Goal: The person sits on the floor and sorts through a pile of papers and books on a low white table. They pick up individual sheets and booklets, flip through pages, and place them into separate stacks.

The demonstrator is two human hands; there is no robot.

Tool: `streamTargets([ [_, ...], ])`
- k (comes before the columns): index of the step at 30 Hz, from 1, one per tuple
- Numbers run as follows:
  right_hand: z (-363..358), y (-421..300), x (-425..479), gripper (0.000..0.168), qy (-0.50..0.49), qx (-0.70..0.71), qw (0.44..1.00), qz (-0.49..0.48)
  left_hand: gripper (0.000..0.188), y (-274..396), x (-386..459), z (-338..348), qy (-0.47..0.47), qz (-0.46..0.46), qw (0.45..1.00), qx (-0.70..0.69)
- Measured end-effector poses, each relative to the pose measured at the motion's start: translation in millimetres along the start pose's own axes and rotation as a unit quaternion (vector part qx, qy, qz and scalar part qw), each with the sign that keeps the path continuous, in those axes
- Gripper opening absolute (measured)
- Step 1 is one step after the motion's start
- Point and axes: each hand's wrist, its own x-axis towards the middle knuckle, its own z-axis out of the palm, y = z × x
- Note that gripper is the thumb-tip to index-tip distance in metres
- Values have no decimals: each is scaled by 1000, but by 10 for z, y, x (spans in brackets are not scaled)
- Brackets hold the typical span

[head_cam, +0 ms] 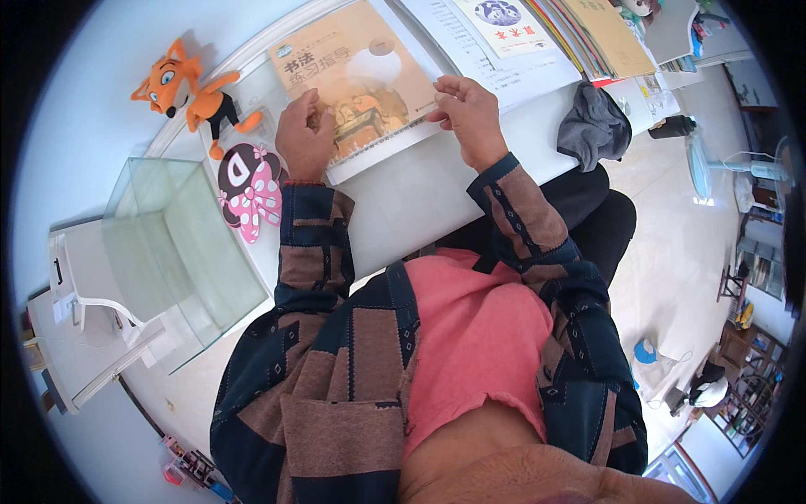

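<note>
A tan calligraphy workbook (pixel 352 69) with an illustrated cover lies shut on top of white paper sheets or another book on the white desk (pixel 403 201). My left hand (pixel 305 135) rests at the book's lower left corner, fingers curled, thumb over the cover. At the lower right corner is my right hand (pixel 469 116), its fingertips close to the book's edge; whether they pinch it I cannot tell. Just left of my left hand lies a Minnie Mouse-style cutout (pixel 252 189) with a pink polka-dot bow. An orange fox plush toy (pixel 195 94) lies beyond it.
Printed sheets (pixel 535 72), an exercise book (pixel 504 28) and a stack of folders (pixel 604 38) lie to the right. A grey cloth (pixel 594 126) hangs over the desk's front edge. At the left stands a glass tank (pixel 182 264). A fan (pixel 699 164) stands far right.
</note>
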Motion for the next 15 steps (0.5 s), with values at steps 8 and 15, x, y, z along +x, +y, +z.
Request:
streamTargets([
  [8,138,12,-48,26,-63,38,986,-151,30,-31,1,58,25,-14,998,-63],
  [15,170,43,102,31,87,-138,965,-203,26,13,-5,41,15,-34,996,-85],
])
